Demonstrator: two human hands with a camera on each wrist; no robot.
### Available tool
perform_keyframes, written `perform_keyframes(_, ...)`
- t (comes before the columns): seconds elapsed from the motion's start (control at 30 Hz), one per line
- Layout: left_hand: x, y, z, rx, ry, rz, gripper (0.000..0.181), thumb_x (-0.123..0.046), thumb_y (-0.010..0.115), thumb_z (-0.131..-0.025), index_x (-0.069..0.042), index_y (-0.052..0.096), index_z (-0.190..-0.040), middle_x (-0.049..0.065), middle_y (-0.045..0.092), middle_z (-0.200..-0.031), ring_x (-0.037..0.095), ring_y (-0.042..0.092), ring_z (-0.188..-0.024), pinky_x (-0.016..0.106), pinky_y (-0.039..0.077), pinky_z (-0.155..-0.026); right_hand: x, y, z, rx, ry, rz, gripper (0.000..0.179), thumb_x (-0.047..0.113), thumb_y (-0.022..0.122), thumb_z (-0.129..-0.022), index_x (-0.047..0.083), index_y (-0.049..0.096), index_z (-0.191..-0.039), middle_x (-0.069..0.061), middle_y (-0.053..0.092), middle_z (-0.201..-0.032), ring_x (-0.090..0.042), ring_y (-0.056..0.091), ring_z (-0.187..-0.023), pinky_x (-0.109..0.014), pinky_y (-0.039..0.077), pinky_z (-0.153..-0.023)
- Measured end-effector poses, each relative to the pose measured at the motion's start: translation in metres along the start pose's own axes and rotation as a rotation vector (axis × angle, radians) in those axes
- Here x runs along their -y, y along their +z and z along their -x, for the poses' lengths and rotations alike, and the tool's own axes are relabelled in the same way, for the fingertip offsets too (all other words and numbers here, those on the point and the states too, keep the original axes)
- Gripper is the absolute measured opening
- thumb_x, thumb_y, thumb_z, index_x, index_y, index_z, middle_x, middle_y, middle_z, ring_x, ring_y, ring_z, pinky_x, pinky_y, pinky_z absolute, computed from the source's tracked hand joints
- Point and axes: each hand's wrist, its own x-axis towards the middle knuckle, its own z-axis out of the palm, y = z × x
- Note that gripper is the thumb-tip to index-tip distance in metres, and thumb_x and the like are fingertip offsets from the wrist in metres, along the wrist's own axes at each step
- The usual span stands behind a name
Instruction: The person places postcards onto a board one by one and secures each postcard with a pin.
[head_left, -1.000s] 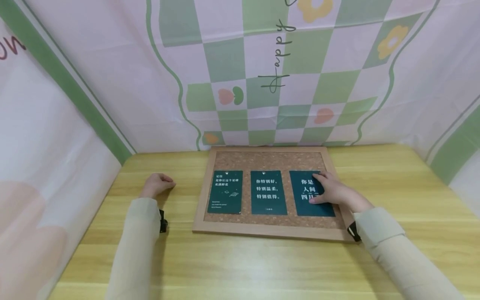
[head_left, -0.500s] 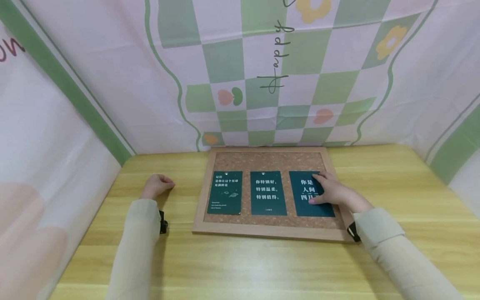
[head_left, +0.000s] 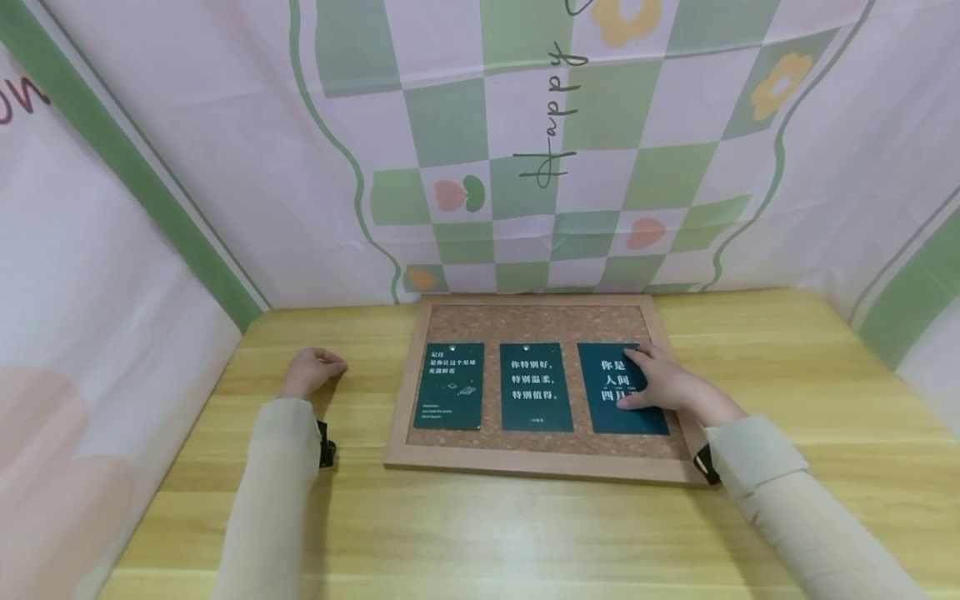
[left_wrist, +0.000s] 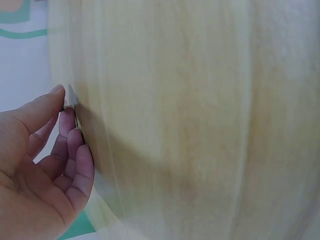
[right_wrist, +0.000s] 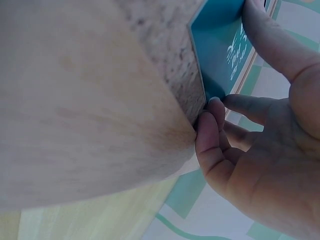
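A cork board (head_left: 536,327) in a wooden frame lies on the table. On it is a row of dark green cards: a left card (head_left: 450,386), a middle card (head_left: 536,400) and a right card (head_left: 611,417), all with white writing. Small white tacks show at the top of the left and middle cards. My right hand (head_left: 671,387) presses the right card with spread thumb and fingers, covering part of its right side. My left hand (head_left: 309,372) rests left of the board. Its thumb and forefinger pinch a tiny shiny thumbtack (left_wrist: 68,106), mostly hidden.
The wooden table (head_left: 480,533) stretches in front of the board and to both sides. Behind its far edge hangs a checked green and white cloth (head_left: 525,192), close to the board's top edge. Another cloth panel (head_left: 97,275) hangs at the left.
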Motion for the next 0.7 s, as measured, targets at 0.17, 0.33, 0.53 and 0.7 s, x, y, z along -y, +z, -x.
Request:
perform_keyframes(0.17, -0.017, 0.001, 0.017, -0.034, -0.027, 0.012, 0.033, -0.019, 0.058, -0.094, 0.01, 0.06, -0.112, 0.029, 0.057, -0.124, 0.039, 0.053, -0.114, 0.049, 0.042, -0.1, -0.001, 0.001, 0.0, -0.004, -0.006, 0.003, 0.1, 0.034, 0.077, -0.079, -0.015, 0.019, -0.144, -0.044, 0.007, -0.146, -0.062, 0.013, -0.131, -0.069, 0.025, -0.106)
perform_keyframes(0.33, -0.02, 0.003, 0.017, -0.036, -0.042, 0.01, 0.035, -0.02, 0.053, -0.097, 0.008, 0.057, -0.117, 0.028, 0.055, -0.128, 0.038, 0.052, -0.116, 0.049, 0.042, -0.101, -0.002, 0.001, -0.001, -0.005, -0.006, 0.008, 0.1, 0.035, 0.077, -0.079, -0.015, 0.019, -0.144, -0.044, 0.007, -0.146, -0.062, 0.013, -0.132, -0.069, 0.025, -0.106)
perform_keyframes(0.53, -0.023, 0.005, 0.015, -0.047, -0.038, 0.019, 0.035, -0.02, 0.052, -0.098, 0.005, 0.057, -0.122, 0.026, 0.055, -0.129, 0.037, 0.053, -0.117, 0.048, 0.043, -0.1, -0.002, 0.002, -0.001, -0.002, 0.003, 0.003, 0.1, 0.034, 0.077, -0.079, -0.014, 0.019, -0.145, -0.043, 0.007, -0.147, -0.061, 0.012, -0.132, -0.069, 0.025, -0.106)
perform_keyframes(0.7, -0.028, 0.007, 0.014, -0.053, -0.026, 0.034, 0.035, -0.017, 0.05, -0.099, 0.005, 0.057, -0.124, 0.026, 0.055, -0.13, 0.037, 0.053, -0.119, 0.047, 0.045, -0.101, -0.002, 0.001, -0.001, 0.001, 0.006, -0.002, 0.1, 0.034, 0.077, -0.079, -0.014, 0.019, -0.145, -0.043, 0.006, -0.147, -0.061, 0.012, -0.132, -0.069, 0.024, -0.106)
